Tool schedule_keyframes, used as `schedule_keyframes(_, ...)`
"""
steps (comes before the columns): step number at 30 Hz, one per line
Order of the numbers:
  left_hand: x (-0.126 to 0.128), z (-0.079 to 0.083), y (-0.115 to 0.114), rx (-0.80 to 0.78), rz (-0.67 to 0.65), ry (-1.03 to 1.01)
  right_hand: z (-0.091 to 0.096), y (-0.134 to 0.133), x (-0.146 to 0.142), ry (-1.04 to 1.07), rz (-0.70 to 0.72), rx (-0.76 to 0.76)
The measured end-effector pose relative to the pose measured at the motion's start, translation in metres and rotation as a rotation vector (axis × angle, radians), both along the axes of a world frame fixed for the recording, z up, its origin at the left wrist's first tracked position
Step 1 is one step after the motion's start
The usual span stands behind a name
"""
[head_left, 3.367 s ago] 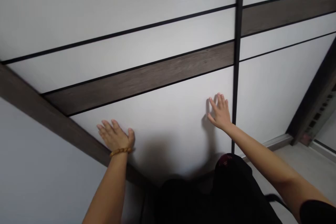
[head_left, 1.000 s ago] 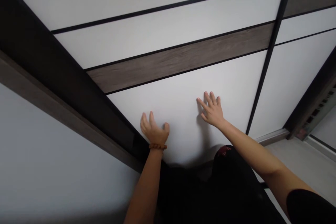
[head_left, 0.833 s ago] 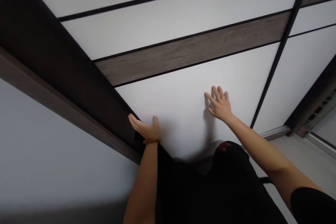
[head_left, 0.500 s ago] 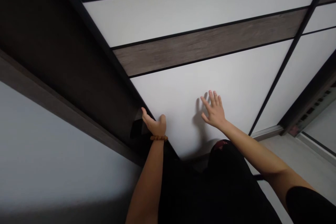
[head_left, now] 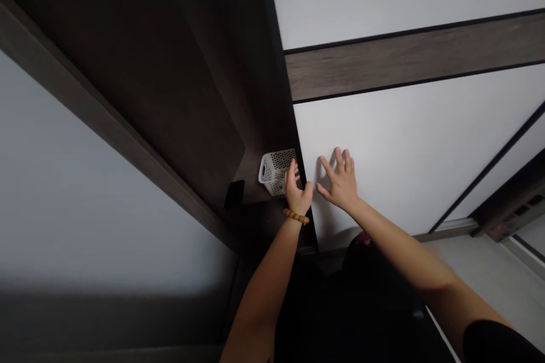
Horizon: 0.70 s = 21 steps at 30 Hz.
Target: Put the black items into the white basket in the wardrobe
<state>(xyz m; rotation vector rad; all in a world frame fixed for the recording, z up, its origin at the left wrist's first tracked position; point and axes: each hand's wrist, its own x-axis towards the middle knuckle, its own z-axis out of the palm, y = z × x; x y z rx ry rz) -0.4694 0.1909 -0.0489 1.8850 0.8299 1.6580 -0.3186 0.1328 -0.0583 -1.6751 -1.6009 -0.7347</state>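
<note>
Cupping the door edge (head_left: 293, 125), left hand (head_left: 298, 195) half-open — right hand (head_left: 342, 186) splayed, empty — white basket (head_left: 275, 173) inside the cabinet (head_left: 170, 76)

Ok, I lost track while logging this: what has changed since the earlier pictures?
The white door slid right, opening a dark gap on its left where a white basket now shows. The left hand went from the door's face to its left edge, fingers on the gap side; the right hand is now nearer that edge. Unchanged: the right hand spread against the door, the bracelet on the left wrist.
</note>
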Motion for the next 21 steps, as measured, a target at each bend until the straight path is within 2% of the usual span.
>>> schedule_keyframes(5, -0.015, -0.026, -0.021, -0.135, -0.128, 0.071, -0.006, 0.027, -0.014, 0.119, -0.153, 0.055)
schedule_keyframes(11, -0.031, -0.084, -0.055, -0.383, -0.266, 0.382, -0.015, 0.046, 0.006, 0.196, -0.224, 0.085)
schedule_keyframes(14, -0.041, -0.107, -0.068, -0.471, -0.36, 0.576, -0.016, 0.051, 0.018, 0.209, -0.254, 0.075)
schedule_keyframes(16, -0.05, -0.114, -0.076, -0.468, -0.481, 0.698, -0.017, 0.055, 0.025, 0.21, -0.267, 0.059)
schedule_keyframes(19, -0.068, -0.117, -0.085, -0.434, -0.699, 0.878, -0.017, 0.061, 0.034, 0.216, -0.304, 0.025)
schedule_keyframes(21, -0.079, -0.117, -0.091, -0.468, -0.768, 1.021, -0.018, 0.064, 0.041, 0.222, -0.335, -0.005)
